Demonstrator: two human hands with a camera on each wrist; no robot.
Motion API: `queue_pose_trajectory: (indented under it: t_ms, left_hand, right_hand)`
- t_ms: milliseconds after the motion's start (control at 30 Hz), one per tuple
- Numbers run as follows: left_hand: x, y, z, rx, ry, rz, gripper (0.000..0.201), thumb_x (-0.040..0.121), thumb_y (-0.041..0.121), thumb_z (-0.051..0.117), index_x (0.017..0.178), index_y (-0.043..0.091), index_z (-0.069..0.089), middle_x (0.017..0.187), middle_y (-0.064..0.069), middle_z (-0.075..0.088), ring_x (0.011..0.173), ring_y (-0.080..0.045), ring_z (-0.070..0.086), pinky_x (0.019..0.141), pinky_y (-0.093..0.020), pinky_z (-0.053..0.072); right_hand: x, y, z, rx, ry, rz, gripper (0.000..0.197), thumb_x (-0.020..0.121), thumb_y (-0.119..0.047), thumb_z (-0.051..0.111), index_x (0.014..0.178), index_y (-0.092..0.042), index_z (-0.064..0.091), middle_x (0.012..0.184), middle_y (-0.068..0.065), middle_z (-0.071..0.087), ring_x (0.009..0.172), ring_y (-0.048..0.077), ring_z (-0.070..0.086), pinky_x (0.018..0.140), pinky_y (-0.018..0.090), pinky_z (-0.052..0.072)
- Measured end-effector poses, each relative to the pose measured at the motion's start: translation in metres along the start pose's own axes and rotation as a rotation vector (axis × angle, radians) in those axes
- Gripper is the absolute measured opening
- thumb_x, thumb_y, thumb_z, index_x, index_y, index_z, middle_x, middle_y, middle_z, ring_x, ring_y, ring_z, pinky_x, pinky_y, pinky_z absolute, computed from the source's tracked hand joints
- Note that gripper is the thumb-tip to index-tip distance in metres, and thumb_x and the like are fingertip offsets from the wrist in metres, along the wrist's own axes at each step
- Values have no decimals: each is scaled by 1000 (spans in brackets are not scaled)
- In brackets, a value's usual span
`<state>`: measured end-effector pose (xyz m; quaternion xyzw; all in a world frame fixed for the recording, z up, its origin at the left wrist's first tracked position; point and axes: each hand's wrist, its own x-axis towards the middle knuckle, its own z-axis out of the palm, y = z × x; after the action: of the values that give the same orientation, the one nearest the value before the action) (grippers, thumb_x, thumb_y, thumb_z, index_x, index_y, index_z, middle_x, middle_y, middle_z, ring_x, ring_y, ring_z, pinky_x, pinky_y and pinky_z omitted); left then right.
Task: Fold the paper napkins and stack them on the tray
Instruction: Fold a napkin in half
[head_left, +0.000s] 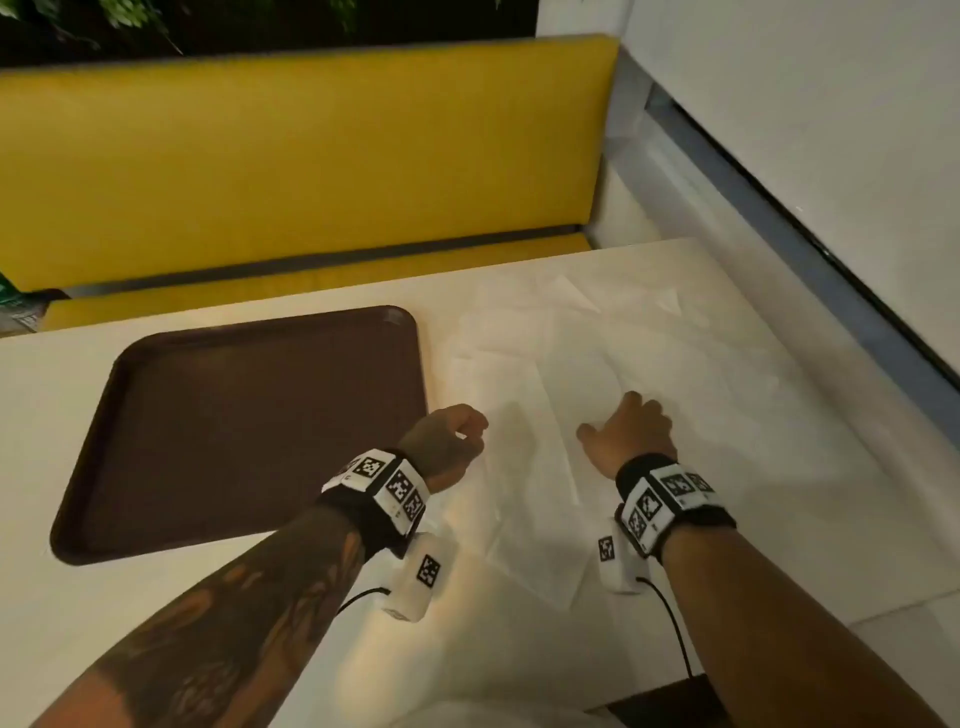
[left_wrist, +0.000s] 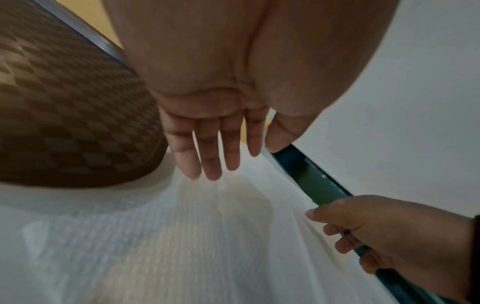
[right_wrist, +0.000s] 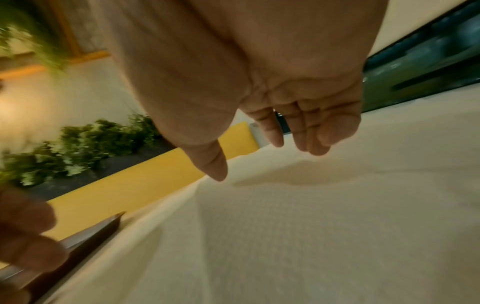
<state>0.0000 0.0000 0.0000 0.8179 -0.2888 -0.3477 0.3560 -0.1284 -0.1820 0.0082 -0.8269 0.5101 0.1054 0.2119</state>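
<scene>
Several white paper napkins (head_left: 597, 374) lie spread flat and overlapping on the pale table, right of a brown tray (head_left: 249, 431) that holds nothing. My left hand (head_left: 457, 431) hovers over the near left part of the napkins (left_wrist: 207, 236), fingers (left_wrist: 210, 156) straight and pointing down, holding nothing. My right hand (head_left: 631, 426) hangs over the middle of the napkins (right_wrist: 311, 226), fingers (right_wrist: 309, 133) relaxed and slightly bent, holding nothing. Neither hand clearly touches the paper.
A yellow bench (head_left: 291, 171) runs along the table's far edge, with green plants (right_wrist: 78, 148) behind it. A white wall with a dark window strip (head_left: 779, 218) closes the right side. The table's (head_left: 156, 623) near corner shows at bottom right.
</scene>
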Motion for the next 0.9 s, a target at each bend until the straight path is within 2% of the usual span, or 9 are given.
queue_pose_trajectory:
  t_ms: [100, 167, 333, 433, 467, 600, 700, 833, 900]
  left_hand:
    - [8, 3, 1, -40, -25, -73, 28, 90, 4, 51, 116, 9, 59, 116, -5, 59, 94, -21, 56, 69, -24, 44]
    - [9, 5, 2, -66, -33, -85, 28, 91, 3, 51, 117, 9, 59, 119, -7, 60, 95, -22, 57, 63, -22, 43]
    - [13, 5, 0, -31, -41, -91, 23, 91, 8, 54, 113, 10, 59, 116, -8, 62, 100, -23, 58, 73, -27, 45]
    - [12, 3, -1, -33, -47, -96, 22, 90, 9, 56, 112, 10, 59, 112, -6, 62, 95, -18, 57, 71, -26, 44]
    - [11, 3, -3, -32, -47, -90, 22, 90, 11, 56, 112, 10, 59, 110, -5, 61, 96, -19, 58, 70, -25, 45]
    - [6, 7, -9, -85, -50, -86, 24, 97, 23, 50, 111, 6, 57, 107, -8, 62, 91, -21, 61, 69, -23, 50]
    - [-4, 12, -13, -368, -50, -174, 33, 99, 26, 44, 110, -2, 57, 104, -10, 60, 81, -15, 58, 60, -17, 48]
    - [-12, 5, -23, -494, -63, -256, 48, 96, 45, 41, 113, 4, 60, 116, -12, 65, 99, -23, 62, 79, -36, 47]
    - [-15, 4, -28, -517, -77, -245, 53, 96, 49, 36, 117, 6, 59, 115, -9, 66, 104, -23, 63, 84, -39, 49]
  right_hand:
    - [13, 0, -6, 27, 17, 113, 70, 84, -40, 61, 137, -6, 30, 136, 17, 41, 127, 35, 37, 87, 44, 44]
    - [22, -3, -7, 39, -14, 143, 69, 85, -37, 61, 137, -5, 29, 132, 17, 46, 125, 35, 40, 82, 41, 42]
    - [34, -12, -10, 210, -40, 179, 57, 84, -22, 65, 129, 1, 39, 120, 18, 58, 109, 37, 58, 77, 35, 47]
    - [34, -15, -14, 241, -72, 111, 18, 85, -17, 63, 83, 0, 57, 85, 14, 63, 77, 31, 61, 57, 25, 43]
    - [33, -15, -16, 253, -97, 76, 23, 86, -19, 63, 73, -2, 56, 77, 11, 61, 76, 30, 61, 54, 24, 42]
    - [14, -24, -28, 430, -119, -89, 21, 92, -22, 61, 97, -3, 68, 97, 9, 66, 88, 24, 60, 75, 28, 45]
    - [-5, -33, -37, 527, -156, -191, 22, 96, -26, 55, 97, -6, 64, 90, 3, 61, 77, 14, 53, 67, 27, 42]
    - [-34, -54, -52, 670, -250, -329, 35, 98, -31, 49, 89, 2, 48, 81, 16, 47, 76, 24, 46, 74, 44, 45]
    - [-50, -64, -61, 708, -261, -420, 37, 99, -29, 46, 85, 4, 41, 77, 9, 36, 72, 21, 37, 69, 38, 35]
